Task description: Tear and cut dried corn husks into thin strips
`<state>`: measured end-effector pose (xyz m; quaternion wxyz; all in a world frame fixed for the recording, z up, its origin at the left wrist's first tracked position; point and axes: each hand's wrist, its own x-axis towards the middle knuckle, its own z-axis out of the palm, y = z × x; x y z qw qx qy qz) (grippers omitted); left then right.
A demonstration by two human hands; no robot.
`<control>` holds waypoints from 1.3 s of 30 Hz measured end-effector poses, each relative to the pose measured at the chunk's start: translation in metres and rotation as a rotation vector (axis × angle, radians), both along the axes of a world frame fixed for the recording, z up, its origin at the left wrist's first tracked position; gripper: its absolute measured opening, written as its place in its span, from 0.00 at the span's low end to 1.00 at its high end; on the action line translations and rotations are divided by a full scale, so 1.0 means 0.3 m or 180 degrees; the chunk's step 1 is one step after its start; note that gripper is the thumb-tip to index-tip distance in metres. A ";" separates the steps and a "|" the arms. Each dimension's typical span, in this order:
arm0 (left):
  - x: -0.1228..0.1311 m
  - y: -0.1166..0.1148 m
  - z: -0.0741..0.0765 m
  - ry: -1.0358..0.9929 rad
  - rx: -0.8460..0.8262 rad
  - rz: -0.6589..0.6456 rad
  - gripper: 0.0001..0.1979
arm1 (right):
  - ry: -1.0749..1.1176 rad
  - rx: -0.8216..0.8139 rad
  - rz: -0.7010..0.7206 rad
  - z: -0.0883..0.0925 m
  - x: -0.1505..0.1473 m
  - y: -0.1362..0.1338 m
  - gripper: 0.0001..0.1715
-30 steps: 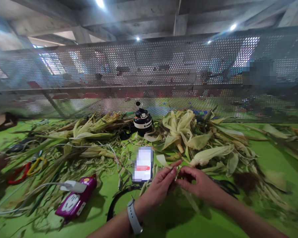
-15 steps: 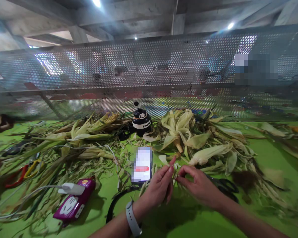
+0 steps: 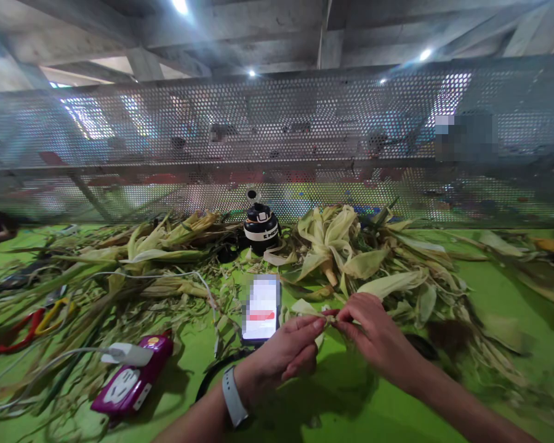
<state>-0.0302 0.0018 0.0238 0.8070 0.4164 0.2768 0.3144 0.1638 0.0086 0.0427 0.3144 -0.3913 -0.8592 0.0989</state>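
Both of my hands meet in front of me, fingertips pinched together over the green table (image 3: pixel 332 400). My left hand (image 3: pixel 290 347), with a pale watch strap on the wrist, pinches one end of a small pale strip of corn husk (image 3: pixel 329 318). Thumb and fingers of my right hand (image 3: pixel 372 329) close on its other end. Fingers hide most of the strip. Just behind them lie a pale husk piece (image 3: pixel 303 306) and a husk-wrapped ear of corn (image 3: pixel 392 283). A lit phone (image 3: pixel 261 307) lies left of my hands.
Heaps of corn husks (image 3: pixel 166 243) and a peeled-back husk bundle (image 3: pixel 327 240) line the back. A black bottle (image 3: pixel 261 227) stands between them. To the left are a purple power strip (image 3: pixel 132 378), a white cable and red-yellow-handled scissors (image 3: pixel 37 323). A perforated metal screen (image 3: pixel 277 135) rises behind.
My right hand has turned over and risen slightly, its knuckles now higher. The left hand's raised index finger has come down into the pinch, and its wrist has shifted slightly left.
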 end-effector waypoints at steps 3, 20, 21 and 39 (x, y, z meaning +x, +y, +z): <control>-0.002 0.004 0.001 0.0452 0.0324 -0.0110 0.23 | -0.0128 0.0335 0.0042 0.005 0.003 0.003 0.10; -0.029 0.024 0.035 0.1188 0.2078 -0.0467 0.15 | -0.0076 -0.1262 0.0432 0.035 0.046 0.030 0.11; -0.028 0.021 0.039 0.1154 0.2046 -0.0511 0.15 | -0.0085 -0.1315 0.0451 0.036 0.049 0.031 0.11; 0.006 0.027 -0.030 0.1253 0.1175 0.0439 0.27 | -0.0921 -0.0135 0.0346 0.032 0.051 0.030 0.11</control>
